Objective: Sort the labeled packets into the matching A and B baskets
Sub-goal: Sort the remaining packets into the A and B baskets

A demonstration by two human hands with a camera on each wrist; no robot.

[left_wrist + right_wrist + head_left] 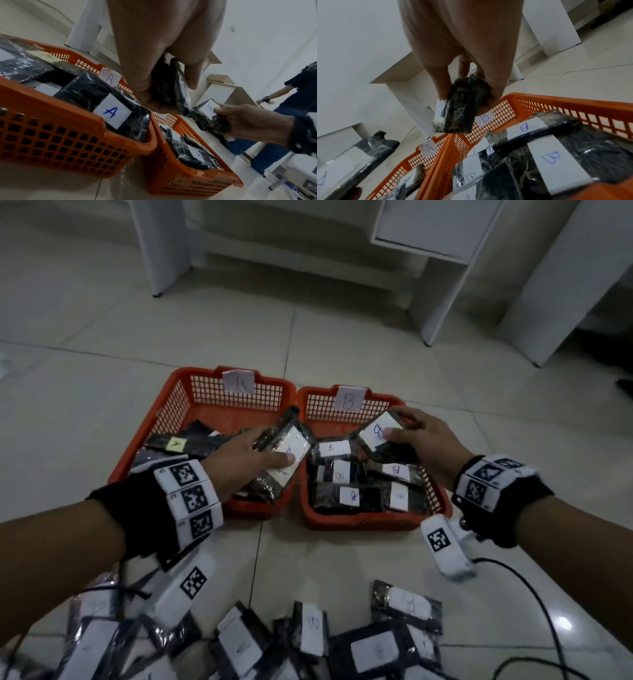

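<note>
- Head view: my left hand (246,463) has its grip closed on a dark packet (287,450) over the A basket (171,405); my right hand (428,446) grips a B-labelled packet (378,431) over the B basket (435,494). Unsorted packets (308,642) lie on the floor (342,337) near me
- Left wrist view: fingers (192,75) curled round the dark packet; an A-labelled packet (111,111) lies in the A basket
- Right wrist view: thumb and fingers (440,81) pinch the B-labelled packet above the B basket's rim

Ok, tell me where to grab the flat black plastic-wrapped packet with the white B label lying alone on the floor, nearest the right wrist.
Pinch the flat black packet with the white B label across its short width, coming from above; it lies flat, clear on all sides.
</note>
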